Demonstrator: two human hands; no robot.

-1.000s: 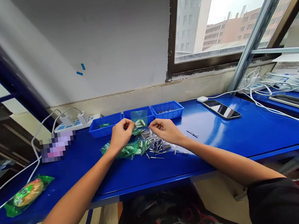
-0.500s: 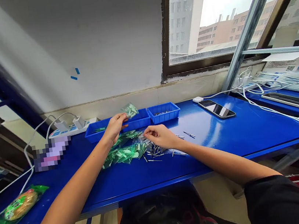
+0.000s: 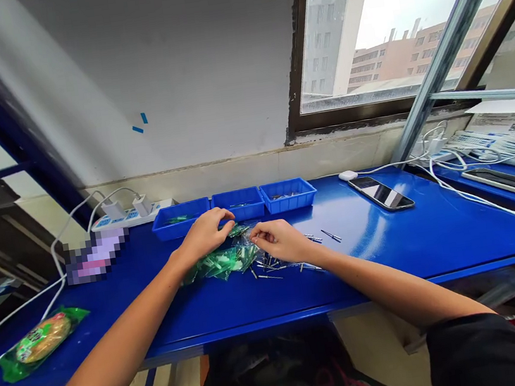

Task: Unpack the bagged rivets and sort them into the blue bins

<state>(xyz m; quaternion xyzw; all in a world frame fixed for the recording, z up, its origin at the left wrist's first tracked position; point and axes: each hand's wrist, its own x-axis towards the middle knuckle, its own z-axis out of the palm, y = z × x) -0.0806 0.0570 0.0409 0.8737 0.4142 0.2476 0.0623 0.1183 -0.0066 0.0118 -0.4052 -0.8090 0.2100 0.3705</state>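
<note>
My left hand hovers over a pile of small green plastic bags with pale pieces inside. Its thumb and forefinger are apart, and no bag shows between them. Close beside it, my right hand has its fingers curled into a pinch. Clear plastic lies right at those fingertips, but what they hold, if anything, is too small to tell. Loose metal pins, like blind rivets, are scattered below and around the right hand. More such pins lie to its right.
Behind the hands stand a left blue bin, a middle blue bin and a right blue bin. A phone with a white cable lies right. Leftward are a power strip and a wrapped bread roll.
My left hand has come down from above the bins to the pile, and the small bag it held up is no longer in its fingers. The right hand has stayed nearly in place.
</note>
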